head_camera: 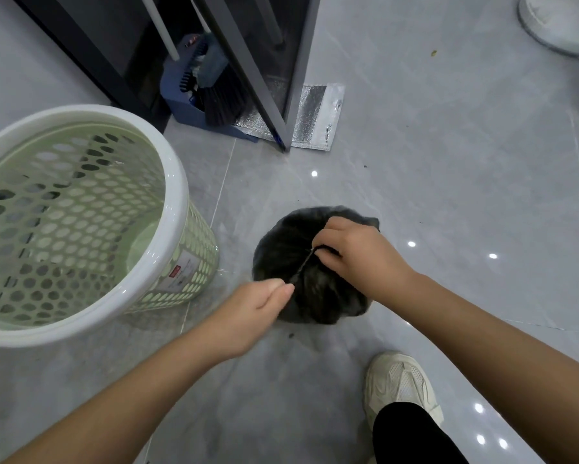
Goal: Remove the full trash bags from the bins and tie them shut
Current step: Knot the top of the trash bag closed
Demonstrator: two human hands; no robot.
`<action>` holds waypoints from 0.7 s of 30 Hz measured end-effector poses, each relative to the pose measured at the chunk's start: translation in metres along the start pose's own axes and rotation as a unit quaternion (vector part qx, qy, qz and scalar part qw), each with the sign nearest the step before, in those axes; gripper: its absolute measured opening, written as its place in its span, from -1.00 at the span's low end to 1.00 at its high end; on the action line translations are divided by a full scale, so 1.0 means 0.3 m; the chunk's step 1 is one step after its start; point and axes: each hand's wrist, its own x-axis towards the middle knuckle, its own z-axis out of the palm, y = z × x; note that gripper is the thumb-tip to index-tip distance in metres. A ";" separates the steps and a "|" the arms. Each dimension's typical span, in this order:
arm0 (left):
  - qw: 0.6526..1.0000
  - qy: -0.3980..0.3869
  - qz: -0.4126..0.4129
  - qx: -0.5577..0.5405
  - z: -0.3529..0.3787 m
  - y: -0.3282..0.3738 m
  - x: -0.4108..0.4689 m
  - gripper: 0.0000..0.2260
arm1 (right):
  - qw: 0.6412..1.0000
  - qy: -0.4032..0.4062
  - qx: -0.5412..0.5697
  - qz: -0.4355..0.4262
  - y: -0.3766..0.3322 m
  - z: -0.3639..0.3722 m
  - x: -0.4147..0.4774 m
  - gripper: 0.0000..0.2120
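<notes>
1. Head view showed a pale green perforated bin (177,195) standing upright on the grey tiled floor (449,162).
2. A full black trash bag (281,249) sat on the floor just right of the bin, not touching it.
3. The right hand (358,252), on the bag's side away from the bin, gripped the bag's top with curled fingers.
4. The left hand (254,306), nearer the bin, pinched a twisted strand (303,266) of the bag.
</notes>
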 end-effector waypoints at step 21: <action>0.984 -0.030 -0.004 0.174 0.176 -0.022 0.040 -0.62 | 0.904 -0.165 0.239 0.314 -0.060 -0.095 0.021 -0.80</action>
